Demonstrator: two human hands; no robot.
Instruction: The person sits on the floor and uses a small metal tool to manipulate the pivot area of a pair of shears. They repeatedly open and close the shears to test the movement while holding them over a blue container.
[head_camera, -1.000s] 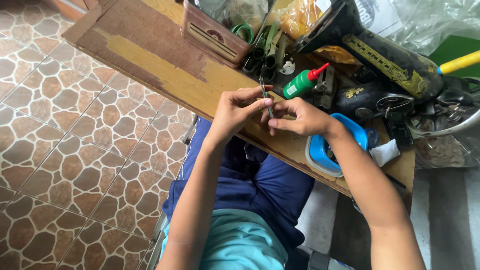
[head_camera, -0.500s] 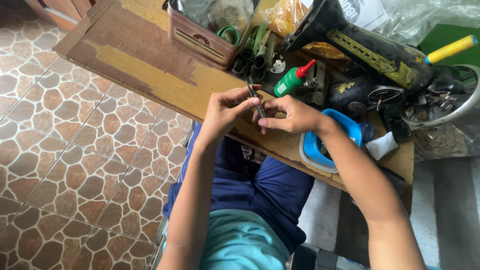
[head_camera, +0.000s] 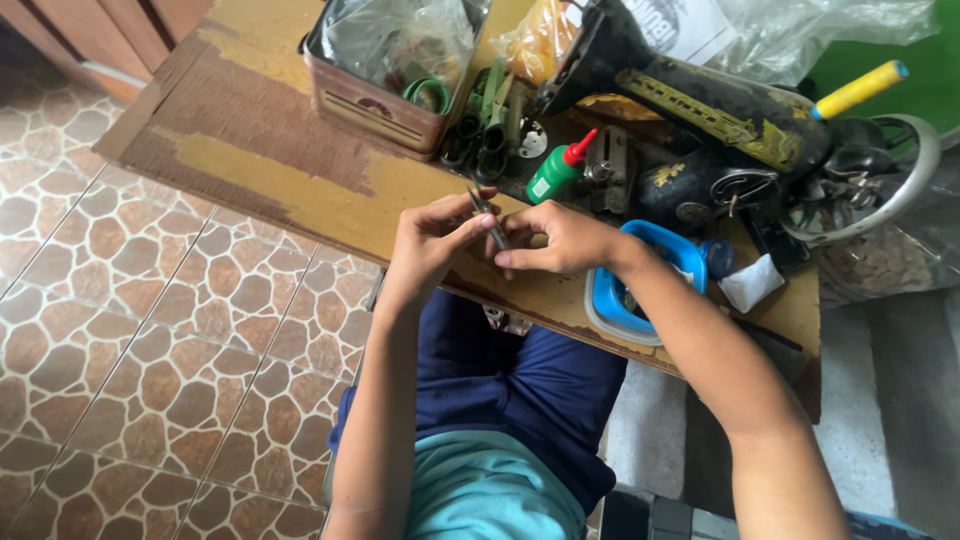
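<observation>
Small metal tool (head_camera: 488, 215) pinched between both hands over the wooden table (head_camera: 260, 170) edge, left hand (head_camera: 425, 245) gripping its lower part, right hand (head_camera: 560, 238) closed on its side, green bottle (head_camera: 556, 170) just behind, blue container (head_camera: 640, 290) beside the right wrist.

Tool (head_camera: 488, 215) mostly hidden between hands (head_camera: 500, 240)
</observation>
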